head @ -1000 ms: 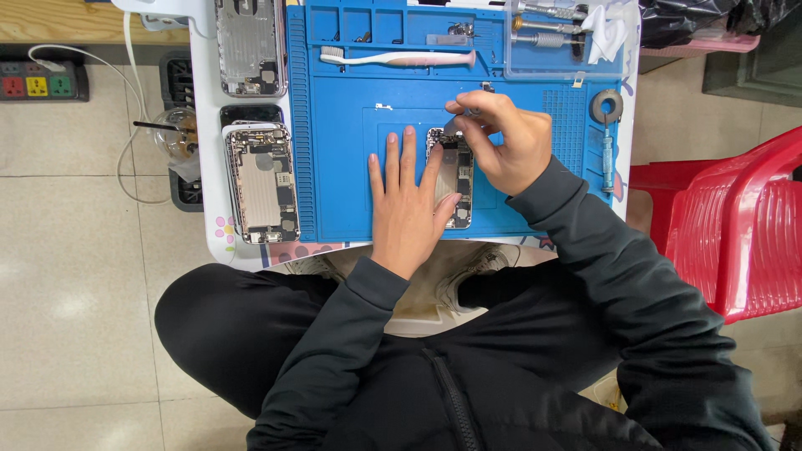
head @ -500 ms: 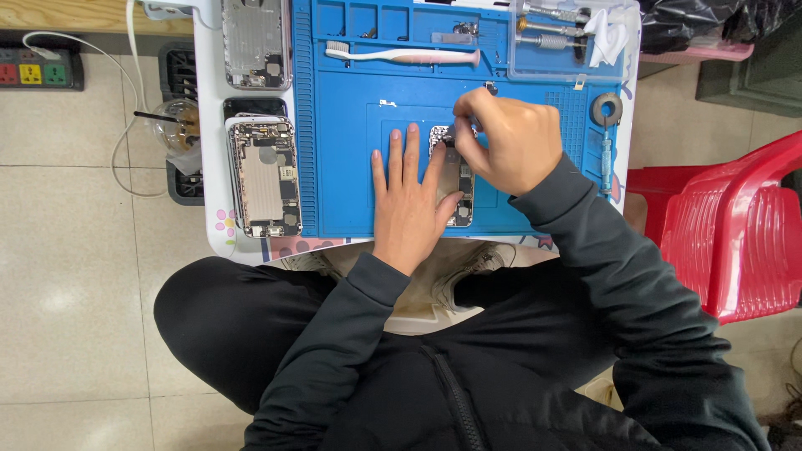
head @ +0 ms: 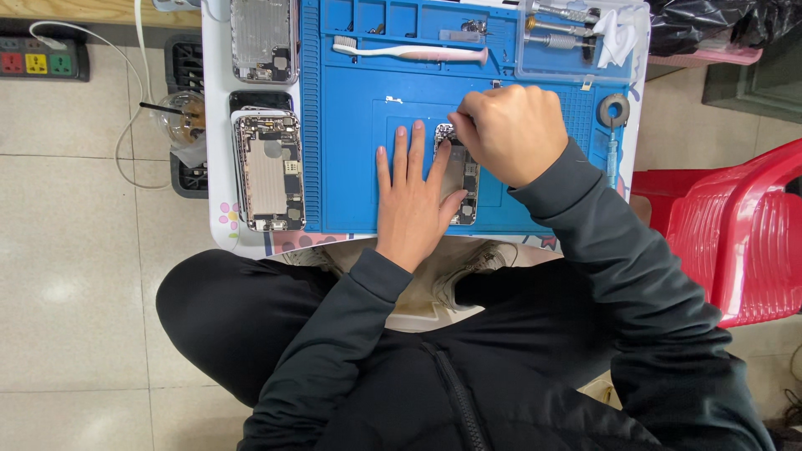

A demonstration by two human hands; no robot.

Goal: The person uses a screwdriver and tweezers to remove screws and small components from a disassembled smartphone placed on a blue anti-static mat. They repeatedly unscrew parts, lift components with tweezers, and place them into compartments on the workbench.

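Left hand [head: 411,200] flat, fingers spread wide, pressing on blue mat [head: 351,167] and left edge of opened phone [head: 461,177], steadying it. Right hand [head: 505,134] curled into narrow pinch at phone's top end; can't tell what it grips, tool hidden by fingers. Phone lies mid-mat, lengthwise, between both hands. Toothbrush [head: 409,52] along mat's top tray. Two more opened phone shells on white table left of mat: one [head: 268,171] near, one [head: 263,40] further up. Tape roll [head: 614,109] at mat's right edge. Red chair [head: 735,234] on right.
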